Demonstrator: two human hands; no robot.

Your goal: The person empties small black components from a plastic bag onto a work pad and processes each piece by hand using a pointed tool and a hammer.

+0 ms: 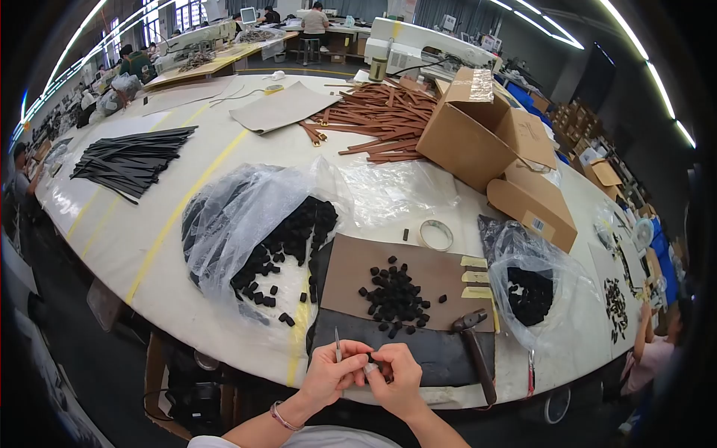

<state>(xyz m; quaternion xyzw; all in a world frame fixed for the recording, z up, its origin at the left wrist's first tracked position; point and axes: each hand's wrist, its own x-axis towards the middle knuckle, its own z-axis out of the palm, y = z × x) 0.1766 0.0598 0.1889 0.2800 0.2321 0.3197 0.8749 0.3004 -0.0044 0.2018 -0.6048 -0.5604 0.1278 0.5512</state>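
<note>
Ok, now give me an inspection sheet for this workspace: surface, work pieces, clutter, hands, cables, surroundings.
Surface: white table with yellow lines; brown sheet over a dark mat.
Job's things: black pieces heaped on the sheet; more in the left clear bag and right clear bag; hammer at the mat's right side.
Clutter: black strips, brown straps, open cardboard box, tape roll.
Left hand: holds a pointed tool, fingertips meeting the other hand's.
Right hand: pinches a small dark piece, mostly hidden.
Cables: dark cable by the white machine.
Surroundings: other people at tables beyond; a person at right.
</note>
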